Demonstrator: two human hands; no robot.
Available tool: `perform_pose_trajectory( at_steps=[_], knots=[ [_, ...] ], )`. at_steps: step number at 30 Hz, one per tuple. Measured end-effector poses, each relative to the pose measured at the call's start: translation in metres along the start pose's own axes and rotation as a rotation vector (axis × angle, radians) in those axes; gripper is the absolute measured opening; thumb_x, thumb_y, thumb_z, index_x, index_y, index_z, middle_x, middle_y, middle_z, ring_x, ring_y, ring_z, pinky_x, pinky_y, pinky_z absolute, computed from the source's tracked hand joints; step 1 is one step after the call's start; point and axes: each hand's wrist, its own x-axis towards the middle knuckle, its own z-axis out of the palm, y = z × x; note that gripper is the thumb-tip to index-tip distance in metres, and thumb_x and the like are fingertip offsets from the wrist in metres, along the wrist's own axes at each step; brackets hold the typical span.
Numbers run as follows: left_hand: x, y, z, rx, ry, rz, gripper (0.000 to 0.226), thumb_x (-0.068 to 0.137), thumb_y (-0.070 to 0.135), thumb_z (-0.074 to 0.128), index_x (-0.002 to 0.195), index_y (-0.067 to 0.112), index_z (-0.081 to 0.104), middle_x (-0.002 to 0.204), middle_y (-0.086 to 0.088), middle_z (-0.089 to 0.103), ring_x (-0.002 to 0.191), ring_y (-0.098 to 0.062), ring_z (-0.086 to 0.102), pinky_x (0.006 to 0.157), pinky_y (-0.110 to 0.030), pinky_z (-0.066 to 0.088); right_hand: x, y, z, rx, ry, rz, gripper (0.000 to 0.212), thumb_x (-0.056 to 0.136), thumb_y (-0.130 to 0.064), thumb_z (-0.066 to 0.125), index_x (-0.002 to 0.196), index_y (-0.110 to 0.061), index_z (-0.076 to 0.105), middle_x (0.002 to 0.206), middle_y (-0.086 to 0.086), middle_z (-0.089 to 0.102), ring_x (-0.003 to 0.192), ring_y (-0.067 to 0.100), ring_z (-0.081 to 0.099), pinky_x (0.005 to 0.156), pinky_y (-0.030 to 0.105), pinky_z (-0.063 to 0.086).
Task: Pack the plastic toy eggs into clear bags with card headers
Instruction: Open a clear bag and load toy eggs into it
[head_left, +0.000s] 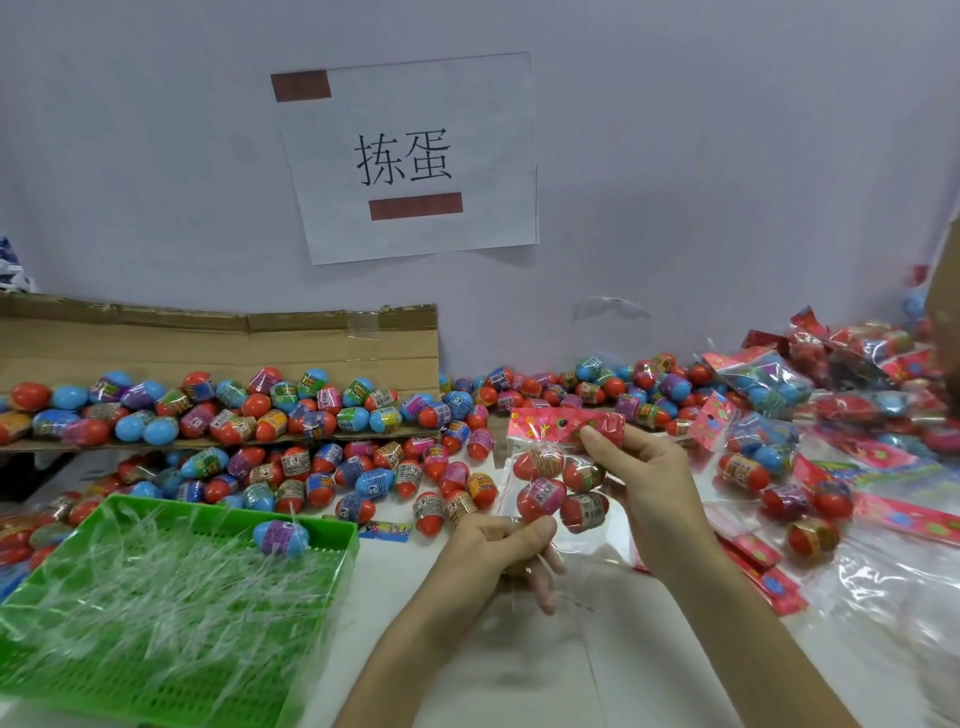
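Clear plastic is the item under inspection: one bag (558, 486) containing four eggs (540, 499), mostly red, is held off the table (519, 675) at about one o'clock from the worker's seat. The right hand (649, 473) pinches the pink card header (550, 422) at the bag's top, thumb and fingers closed narrowly on it, apparently to hold the fold flat. The left hand (498, 545) has its fingers curled and its thumb pressed to the bag's lower edge; gripping both ends pulls the bag taut and settles the eggs.

Judgement: filling is done and closure is the step in hand.

Loose eggs (311, 467) lie heaped from nine to twelve o'clock, some on a cardboard sheet (208, 343), within easy reach. A green tray (62, 670) at eight o'clock holds clear strips and one blue egg (280, 538). Finished packs (779, 415) lie at two to three o'clock, beside the unpacked stock. A paper sign (410, 156) hangs at twelve o'clock.
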Motion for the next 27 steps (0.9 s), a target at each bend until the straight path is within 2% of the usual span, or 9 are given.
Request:
perform_pose_trajectory(
  at_steps=[3,5,7,9,11,14,19,23,27],
  knots=[
    [0.001,-0.002,0.001,-0.037,0.010,0.019,0.036,0.087,0.042,0.069,0.066,0.014,0.076,0.060,-0.009,0.067,0.062,-0.019,0.066,0.071,-0.026,0.055,0.003,0.003,-0.001,0.039,-0.012,0.058,0.014,0.090,-0.021,0.070,0.097,-0.014,0.080,0.098,0.010,0.078,0.089,0.026,0.074,0.068,0.029,0.058],
    [0.000,-0.004,0.001,-0.083,0.031,0.022,0.035,0.083,0.043,0.073,0.064,0.014,0.074,0.063,-0.007,0.067,0.064,-0.017,0.064,0.072,-0.026,0.054,0.005,0.005,-0.001,0.071,-0.081,0.161,0.022,0.096,-0.027,0.064,0.107,-0.013,0.076,0.105,0.011,0.077,0.096,0.028,0.071,0.075,0.035,0.056],
    [-0.001,-0.005,0.000,-0.163,0.063,0.017,0.033,0.080,0.044,0.075,0.068,0.013,0.075,0.067,-0.010,0.067,0.065,-0.018,0.064,0.072,-0.028,0.054,0.005,0.005,-0.001,0.139,-0.174,0.277,0.033,0.101,-0.041,0.054,0.112,-0.015,0.072,0.103,0.007,0.076,0.091,0.024,0.072,0.077,0.038,0.055],
    [0.001,-0.004,-0.002,-0.319,0.142,0.011,0.030,0.077,0.041,0.078,0.069,0.011,0.075,0.066,-0.010,0.065,0.060,-0.017,0.061,0.065,-0.028,0.055,0.004,0.006,0.002,0.182,-0.182,0.302,0.031,0.102,-0.041,0.052,0.113,-0.016,0.068,0.094,0.004,0.074,0.078,0.019,0.072,0.073,0.038,0.055],
    [0.004,-0.004,-0.007,-0.458,0.218,-0.001,0.028,0.077,0.038,0.076,0.066,0.012,0.075,0.058,-0.004,0.059,0.053,-0.013,0.057,0.060,-0.027,0.054,0.001,0.011,0.005,-0.068,-0.105,0.104,0.017,0.102,-0.022,0.058,0.118,-0.020,0.064,0.098,0.005,0.074,0.076,0.017,0.073,0.071,0.034,0.056],
    [0.007,-0.006,-0.016,-0.619,0.272,-0.043,0.026,0.074,0.037,0.080,0.067,0.013,0.076,0.060,-0.002,0.055,0.052,-0.011,0.054,0.062,-0.028,0.056,-0.001,0.019,0.006,-0.613,-0.047,-0.396,0.042,0.088,0.000,0.072,0.115,-0.030,0.062,0.099,-0.012,0.067,0.079,0.009,0.068,0.067,0.017,0.051],
    [0.008,-0.010,-0.019,-0.746,0.244,-0.078,0.032,0.064,0.037,0.089,0.070,0.009,0.074,0.066,-0.001,0.062,0.056,-0.013,0.060,0.062,-0.031,0.059,-0.005,0.029,0.010,-0.766,-0.178,-0.703,0.081,0.072,-0.005,0.089,0.127,-0.048,0.049,0.113,-0.019,0.052,0.082,0.009,0.062,0.068,0.009,0.044],
    [0.011,-0.010,-0.014,-0.665,0.319,-0.127,0.034,0.067,0.044,0.084,0.061,0.013,0.070,0.064,-0.002,0.060,0.052,-0.015,0.057,0.054,-0.029,0.055,-0.003,0.025,0.009,-0.769,-0.155,-0.873,0.037,0.077,-0.010,0.088,0.104,-0.031,0.075,0.108,-0.013,0.055,0.073,0.008,0.059,0.061,0.015,0.046],
    [0.010,-0.008,-0.012,-0.591,0.324,-0.160,0.044,0.069,0.052,0.082,0.058,0.015,0.061,0.057,-0.001,0.058,0.047,-0.014,0.050,0.048,-0.026,0.051,-0.006,0.016,0.010,-0.630,-0.138,-0.714,0.020,0.077,-0.005,0.086,0.086,-0.021,0.078,0.105,-0.008,0.061,0.077,0.016,0.066,0.061,0.024,0.052]
  ],
)
